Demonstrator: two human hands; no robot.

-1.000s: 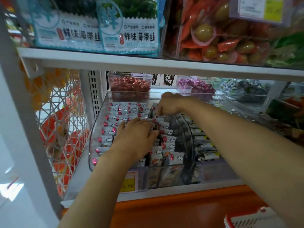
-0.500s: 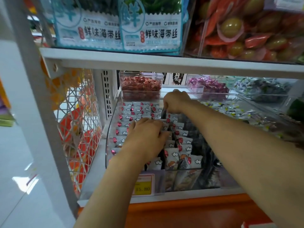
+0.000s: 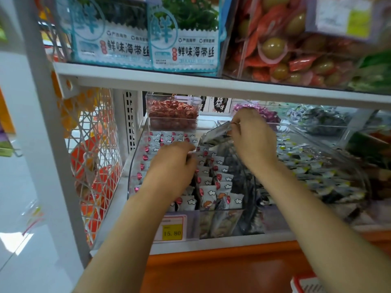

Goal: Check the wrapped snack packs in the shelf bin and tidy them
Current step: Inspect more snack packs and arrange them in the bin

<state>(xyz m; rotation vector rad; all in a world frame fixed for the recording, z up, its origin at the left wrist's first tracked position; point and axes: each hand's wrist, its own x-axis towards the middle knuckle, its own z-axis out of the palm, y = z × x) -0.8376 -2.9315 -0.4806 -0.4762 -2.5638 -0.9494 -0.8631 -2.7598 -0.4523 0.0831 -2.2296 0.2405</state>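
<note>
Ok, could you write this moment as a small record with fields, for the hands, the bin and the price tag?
shelf bin: clear, rows of white packs standing inside
left hand: rests on the white packs, fingers bent into the row; grip unclear
right hand: pinches a dark pack above the bin
price tag: yellow, reads 15.80

The yellow paper price tag (image 3: 171,233) on the clear plastic bin (image 3: 132,172) read "15.80"; the blue-and-white plastic packs (image 3: 186,49) above read "鲜味海带丝".
</note>
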